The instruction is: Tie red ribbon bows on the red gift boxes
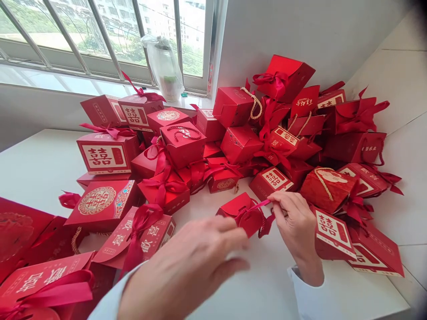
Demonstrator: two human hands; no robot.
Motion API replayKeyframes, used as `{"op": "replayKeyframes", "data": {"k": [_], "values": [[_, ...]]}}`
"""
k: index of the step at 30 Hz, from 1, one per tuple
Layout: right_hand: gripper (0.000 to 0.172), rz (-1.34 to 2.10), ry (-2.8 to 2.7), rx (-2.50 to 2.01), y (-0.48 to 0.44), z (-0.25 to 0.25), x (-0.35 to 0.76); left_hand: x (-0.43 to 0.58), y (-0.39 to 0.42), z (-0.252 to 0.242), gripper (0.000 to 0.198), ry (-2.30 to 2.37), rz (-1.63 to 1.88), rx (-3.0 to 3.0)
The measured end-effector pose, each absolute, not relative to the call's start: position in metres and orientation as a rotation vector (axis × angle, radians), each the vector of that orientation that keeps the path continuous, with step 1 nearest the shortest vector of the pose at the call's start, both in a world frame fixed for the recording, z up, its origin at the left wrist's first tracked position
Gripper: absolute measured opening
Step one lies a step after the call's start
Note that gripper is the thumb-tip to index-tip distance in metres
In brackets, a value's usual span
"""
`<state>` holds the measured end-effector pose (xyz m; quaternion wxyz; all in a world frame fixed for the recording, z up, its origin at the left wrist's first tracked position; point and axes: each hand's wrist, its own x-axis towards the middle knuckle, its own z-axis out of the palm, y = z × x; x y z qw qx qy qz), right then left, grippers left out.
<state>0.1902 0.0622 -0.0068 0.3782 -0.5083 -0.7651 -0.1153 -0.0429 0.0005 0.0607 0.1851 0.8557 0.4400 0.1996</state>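
Observation:
A small red gift box (240,212) with a red ribbon lies on the white table (43,164) in front of me. My right hand (295,226) pinches the ribbon's end at the box's right side. Close to the camera and blurred, my left hand (190,266) hovers just left of the box, its thumb and fingers drawn together with nothing visible in them. Both wrists wear white sleeves.
Several red gift boxes (106,153) with ribbons and gold cord handles are heaped across the table up to the white wall. More boxes (40,284) lie at my near left. A plastic-wrapped jar (167,71) stands on the window sill.

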Motion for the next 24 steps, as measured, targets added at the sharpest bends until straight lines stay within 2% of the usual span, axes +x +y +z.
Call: {"op": "replayKeyframes", "data": {"k": [5,8,10,12,19,24], "values": [[0.029,-0.164,-1.958,-1.459,0.079,-0.006,0.207,-0.015,0.05,0.032,0.016,1.533,0.445,2.325],[0.036,0.087,-2.075,-1.315,0.082,0.003,0.213,-0.007,0.057,0.017,0.014,1.586,0.371,2.299],[0.032,0.297,-2.109,-1.144,0.08,0.01,0.208,-0.005,0.057,0.013,0.019,1.579,0.342,2.324],[0.021,0.437,-2.166,-1.066,0.081,0.015,0.199,-0.005,0.056,0.012,0.02,1.535,0.308,2.398],[0.003,0.629,-2.489,-1.178,0.098,0.017,0.18,-0.006,0.062,0.012,0.021,1.587,0.416,2.719],[0.01,0.748,-2.543,-1.16,0.102,0.018,0.179,-0.006,0.066,0.008,0.022,1.577,0.414,2.697]]}}
